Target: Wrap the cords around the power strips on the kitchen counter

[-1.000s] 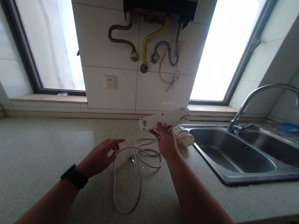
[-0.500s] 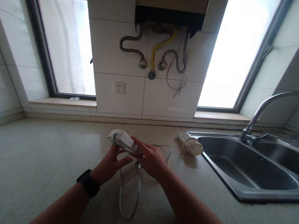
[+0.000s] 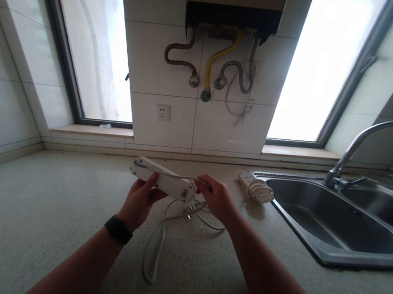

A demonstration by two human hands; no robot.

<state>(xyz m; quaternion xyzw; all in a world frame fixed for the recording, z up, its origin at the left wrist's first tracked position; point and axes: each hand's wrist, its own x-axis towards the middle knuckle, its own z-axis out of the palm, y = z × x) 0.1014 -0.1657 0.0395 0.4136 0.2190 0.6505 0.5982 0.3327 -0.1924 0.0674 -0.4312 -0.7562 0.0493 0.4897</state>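
Note:
A white power strip point(image 3: 170, 183) is held above the counter, its flat back with a small label turned toward me. My left hand point(image 3: 138, 201) grips it from below near its left half, thumb across the back. At its right end, my right hand point(image 3: 214, 197) pinches the grey-white cord point(image 3: 161, 246), which runs along the strip's back. The rest of that cord hangs and lies in loose loops on the counter below. Farther right, by the sink, lies a second white power strip point(image 3: 256, 188) with its cord wound around it.
The stone counter point(image 3: 57, 224) runs under everything. A steel sink point(image 3: 334, 218) with a tall curved faucet point(image 3: 354, 142) is at the right. On the tiled back wall are a socket point(image 3: 162, 112) and a water heater point(image 3: 236, 4) with hoses.
The power strip has turned so that its back faces me. My right hand has shifted off its body to the cord at the right end. The view has swung slightly left.

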